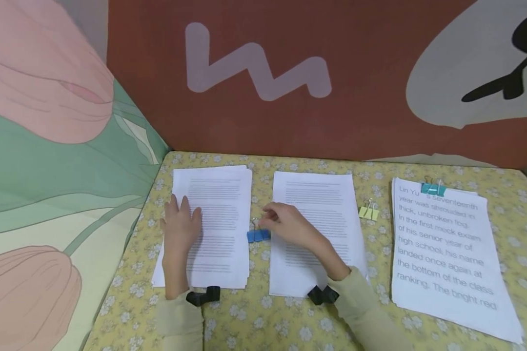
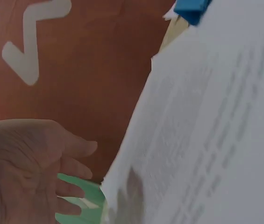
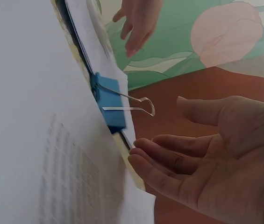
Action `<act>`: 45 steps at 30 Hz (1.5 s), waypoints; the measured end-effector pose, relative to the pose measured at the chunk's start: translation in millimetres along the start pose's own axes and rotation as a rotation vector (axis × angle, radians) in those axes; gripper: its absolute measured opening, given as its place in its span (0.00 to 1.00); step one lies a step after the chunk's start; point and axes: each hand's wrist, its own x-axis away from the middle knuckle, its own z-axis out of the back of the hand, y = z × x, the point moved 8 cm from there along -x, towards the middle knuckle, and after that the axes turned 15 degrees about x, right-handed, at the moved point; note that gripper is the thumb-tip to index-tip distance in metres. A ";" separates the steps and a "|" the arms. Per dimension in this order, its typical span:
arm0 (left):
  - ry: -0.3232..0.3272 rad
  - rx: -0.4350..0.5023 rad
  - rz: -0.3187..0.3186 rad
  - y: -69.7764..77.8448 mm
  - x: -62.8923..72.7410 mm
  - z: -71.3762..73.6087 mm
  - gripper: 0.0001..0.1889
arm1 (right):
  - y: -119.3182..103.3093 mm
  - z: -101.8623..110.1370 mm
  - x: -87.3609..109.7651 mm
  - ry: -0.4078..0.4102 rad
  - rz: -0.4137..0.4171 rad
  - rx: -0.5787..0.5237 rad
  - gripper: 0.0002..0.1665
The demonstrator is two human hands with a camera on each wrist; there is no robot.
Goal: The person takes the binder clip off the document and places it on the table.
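My left hand is over the left side of the left printed paper stack, fingers spread. In the left wrist view, that hand holds nothing. A blue binder clip lies between the left and middle stacks, its wire handles pointing away from me. My right hand hovers over the left edge of the middle paper stack, fingertips close beside the clip's handles. The right wrist view shows a gap between the thumb and fingers of this hand, with the clip just beyond them.
A yellow binder clip lies right of the middle stack. Farther right, a large-print paper stack has a teal binder clip on its top edge. The floral tablecloth meets a brown patterned wall at the back.
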 end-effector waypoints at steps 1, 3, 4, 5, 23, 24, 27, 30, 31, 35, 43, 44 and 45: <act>0.022 0.006 -0.034 7.3 1.6 0.2 0.32 | 2.0 4.9 2.5 0.012 -0.008 -0.004 0.27; 0.063 0.006 -0.114 24.6 5.5 -0.1 0.30 | 6.1 18.8 9.2 0.045 -0.026 0.003 0.27; 0.081 0.007 -0.161 34.7 7.9 -0.7 0.30 | 9.1 26.7 13.2 0.064 -0.031 0.013 0.27; 0.096 0.012 -0.206 45.1 10.5 -2.0 0.29 | 13.4 34.6 17.8 0.083 -0.043 0.023 0.27; -0.059 0.346 -0.655 203.5 79.9 -109.3 0.20 | 123.6 137.5 128.5 0.284 -0.330 0.110 0.34; -0.103 0.384 -0.639 208.8 82.0 -118.8 0.20 | 129.4 140.8 133.5 0.292 -0.345 0.113 0.35; -0.244 0.488 -0.566 220.5 88.5 -147.8 0.20 | 146.7 150.6 147.3 0.323 -0.390 0.118 0.35; -0.362 0.560 -0.477 226.4 95.0 -173.9 0.20 | 163.0 159.0 159.4 0.351 -0.432 0.122 0.36; -0.390 0.574 -0.446 226.1 96.8 -180.9 0.21 | 168.3 160.4 162.1 0.355 -0.445 0.121 0.37; -0.489 0.606 -0.331 223.4 103.3 -208.7 0.22 | 190.4 165.3 175.1 0.364 -0.497 0.133 0.39; -0.558 0.628 -0.191 217.2 115.5 -244.0 0.22 | 227.7 166.0 194.8 0.333 -0.636 0.119 0.40; -0.563 0.631 -0.185 216.8 116.8 -246.4 0.21 | 230.6 165.6 195.6 0.329 -0.647 0.116 0.40; -0.569 0.639 -0.180 216.4 118.4 -249.0 0.21 | 233.1 165.1 196.4 0.327 -0.658 0.115 0.40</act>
